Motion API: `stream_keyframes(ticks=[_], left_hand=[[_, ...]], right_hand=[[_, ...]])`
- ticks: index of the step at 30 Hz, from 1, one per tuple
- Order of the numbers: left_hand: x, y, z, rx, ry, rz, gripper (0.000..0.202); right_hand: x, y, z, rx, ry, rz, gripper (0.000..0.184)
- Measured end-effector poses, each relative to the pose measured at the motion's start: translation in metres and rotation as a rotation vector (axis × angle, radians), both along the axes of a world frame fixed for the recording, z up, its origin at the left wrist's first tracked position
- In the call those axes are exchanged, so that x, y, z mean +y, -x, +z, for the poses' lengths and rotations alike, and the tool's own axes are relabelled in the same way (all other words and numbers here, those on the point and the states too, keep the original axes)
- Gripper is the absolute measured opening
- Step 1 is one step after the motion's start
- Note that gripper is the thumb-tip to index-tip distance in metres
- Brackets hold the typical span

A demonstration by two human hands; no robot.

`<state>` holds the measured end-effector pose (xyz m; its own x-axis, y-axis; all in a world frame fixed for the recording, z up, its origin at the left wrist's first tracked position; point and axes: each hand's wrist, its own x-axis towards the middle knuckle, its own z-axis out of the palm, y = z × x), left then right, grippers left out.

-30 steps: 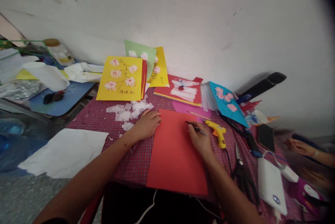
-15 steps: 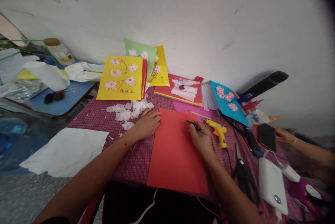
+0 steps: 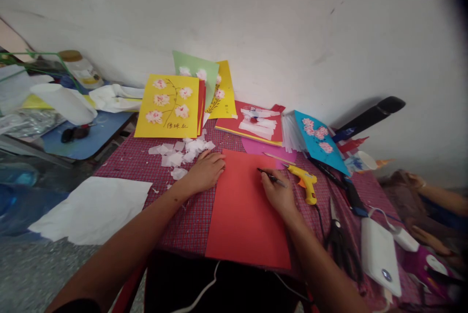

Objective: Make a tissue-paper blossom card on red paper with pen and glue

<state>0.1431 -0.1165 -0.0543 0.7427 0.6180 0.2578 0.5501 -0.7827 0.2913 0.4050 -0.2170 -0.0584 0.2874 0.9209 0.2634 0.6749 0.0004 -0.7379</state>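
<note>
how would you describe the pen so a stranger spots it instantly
On the checked tablecloth, find the bare red sheet of paper at its near edge. Over its upper right part, the right hand holds the pen. It is slim and dark, unlike the pale, pencil-like stick and yellow hot glue gun lying nearby.

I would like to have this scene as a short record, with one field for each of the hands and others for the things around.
Left hand: at the upper left edge of the red sheet
Right hand: holds a black pen above the sheet
Sheet: no marks visible
Left of sheet: white paper pieces
Right of sheet: yellow glue gun, scissors
Back: yellow flower card
</note>
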Motion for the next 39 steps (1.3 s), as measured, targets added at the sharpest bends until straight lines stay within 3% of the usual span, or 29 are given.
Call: stream_keyframes(ticks=[11,23,35,37,39], left_hand=[[0.000,-0.001,-0.002,0.001,-0.025,-0.006,0.021],[0.000,0.001,-0.004,-0.011,0.004,0.000,0.021],[0.001,0.001,-0.004,0.002,-0.019,-0.005,0.021],[0.001,0.001,-0.004,-0.012,-0.012,-0.011,0.021],[0.001,0.000,-0.003,-0.023,-0.015,-0.013,0.021]], right_hand=[[-0.036,0.034,0.010,0.107,0.103,0.320,0.019],[-0.091,0.064,0.040,0.113,0.198,0.641,0.018],[-0.105,0.070,0.041,0.144,0.202,0.653,0.020],[-0.105,0.067,0.039,0.170,0.191,0.612,0.020],[-0.103,0.057,0.037,0.195,0.150,0.480,0.019]])
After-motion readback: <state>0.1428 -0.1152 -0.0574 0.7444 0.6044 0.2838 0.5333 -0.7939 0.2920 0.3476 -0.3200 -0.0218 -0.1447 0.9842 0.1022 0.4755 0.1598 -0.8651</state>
